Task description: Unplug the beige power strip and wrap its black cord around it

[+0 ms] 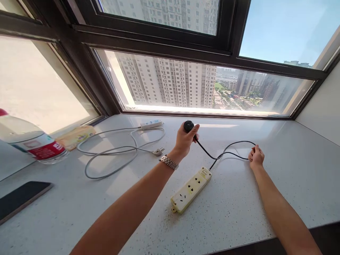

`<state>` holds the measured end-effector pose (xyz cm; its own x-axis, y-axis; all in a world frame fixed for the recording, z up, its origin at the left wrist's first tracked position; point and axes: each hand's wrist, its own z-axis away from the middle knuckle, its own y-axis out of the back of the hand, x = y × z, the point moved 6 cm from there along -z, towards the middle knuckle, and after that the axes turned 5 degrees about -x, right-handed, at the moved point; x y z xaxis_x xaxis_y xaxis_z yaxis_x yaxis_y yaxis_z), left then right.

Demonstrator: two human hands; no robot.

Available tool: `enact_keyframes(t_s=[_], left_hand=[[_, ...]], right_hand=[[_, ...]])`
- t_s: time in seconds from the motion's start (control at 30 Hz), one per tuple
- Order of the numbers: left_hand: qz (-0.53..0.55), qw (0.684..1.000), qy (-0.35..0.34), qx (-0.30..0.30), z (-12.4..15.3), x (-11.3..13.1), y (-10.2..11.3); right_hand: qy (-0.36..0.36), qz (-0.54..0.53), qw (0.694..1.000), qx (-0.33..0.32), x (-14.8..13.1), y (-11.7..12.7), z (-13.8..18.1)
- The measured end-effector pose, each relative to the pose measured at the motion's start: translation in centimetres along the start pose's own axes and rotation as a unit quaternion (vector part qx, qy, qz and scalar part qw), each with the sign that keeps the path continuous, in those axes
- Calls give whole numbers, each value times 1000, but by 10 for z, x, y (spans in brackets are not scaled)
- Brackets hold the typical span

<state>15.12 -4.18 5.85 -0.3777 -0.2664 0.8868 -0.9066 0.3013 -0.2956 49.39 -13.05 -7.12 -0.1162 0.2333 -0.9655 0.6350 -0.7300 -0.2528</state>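
My left hand [185, 140] is closed around a black plug [188, 125], held a little above the white speckled sill [233, 205]. A black cable [228, 148] runs from the plug in a loop to my right hand [256, 156], which pinches it against the sill. The same cable leads into a cream power strip [190, 190] with yellow trim, lying flat between my forearms. A metal watch [169, 162] sits on my left wrist.
A white power strip [151, 123] with a coiled grey-white cable [117, 150] and loose plug [158, 152] lies at the back left. A large plastic bottle [29, 140], a yellow packet [75, 135] and a dark phone [18, 199] sit at the left. The window frame [202, 113] borders the far edge.
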Motion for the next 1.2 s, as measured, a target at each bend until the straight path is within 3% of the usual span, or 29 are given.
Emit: enact_keyframes(t_s=[0.13, 0.2, 0.27, 0.37, 0.5, 0.57, 0.67, 0.8, 0.87, 0.93, 1.1, 1.2], left_hand=[[51, 989, -32, 132, 13, 31, 93], [66, 982, -22, 178, 25, 28, 123], [79, 976, -3, 202, 37, 17, 139], [64, 980, 44, 182, 53, -4, 137], [-11, 990, 109, 86, 69, -24, 109], [-21, 992, 125, 29, 78, -30, 88], [-8, 990, 133, -41, 91, -39, 51], [43, 987, 138, -77, 104, -45, 18], [94, 983, 147, -60, 105, -44, 18], [142, 976, 165, -25, 103, -42, 30], [211, 963, 162, 44, 89, -30, 71], [232, 960, 146, 54, 89, -27, 76]], right_hand=[[26, 36, 994, 103, -11, 32, -16], [42, 67, 987, 138, -12, 39, -18], [62, 101, 979, 163, -13, 40, -16], [128, 201, 955, 177, -24, 34, -7], [318, 386, 856, 132, -53, -3, 30], [393, 415, 819, 43, -60, -34, 64], [462, 414, 770, -152, -57, -86, 133], [472, 383, 691, -392, -38, -136, 219], [438, 372, 681, -455, -27, -146, 234], [415, 360, 686, -477, -20, -149, 231], [427, 352, 698, -456, -20, -143, 202], [456, 359, 693, -427, -25, -142, 205]])
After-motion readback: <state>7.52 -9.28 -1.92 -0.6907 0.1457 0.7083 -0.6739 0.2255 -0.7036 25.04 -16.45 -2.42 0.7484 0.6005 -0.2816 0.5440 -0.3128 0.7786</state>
